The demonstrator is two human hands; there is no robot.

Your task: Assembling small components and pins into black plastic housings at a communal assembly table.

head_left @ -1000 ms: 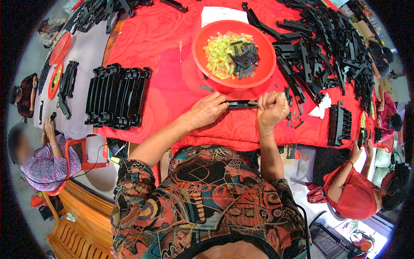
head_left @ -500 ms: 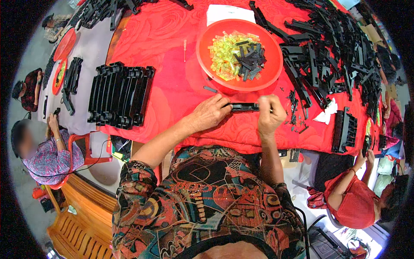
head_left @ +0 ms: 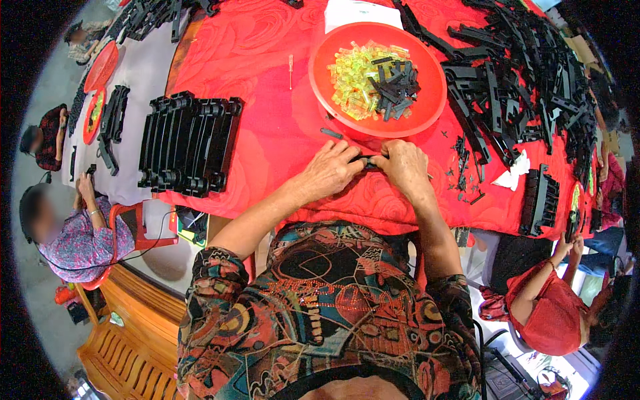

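Note:
Close together over the red tablecloth, my left hand (head_left: 331, 168) and my right hand (head_left: 405, 165) grip a long black plastic part (head_left: 371, 163) between them. Fingers of both hands curl around it, so most of its length is hidden. Just beyond my left fingers lies a small dark strip (head_left: 331, 133). Past my hands sits a round red plastic tray (head_left: 433, 113). It holds a heap of clear yellow pieces (head_left: 353, 77) with small black strips (head_left: 395, 90) piled on its right side.
A stack of long black parts (head_left: 190, 143) lies at left, a thin screwdriver (head_left: 291, 72) beyond it. Many loose black parts (head_left: 493, 87) cover the right side, with a crumpled white tissue (head_left: 512, 170) near them. People sit at left (head_left: 83, 233) and right (head_left: 550, 307).
My right hand has come left and closed over the black part beside my left hand, covering much of it. My left hand stays on the part. The whole view has shifted slightly.

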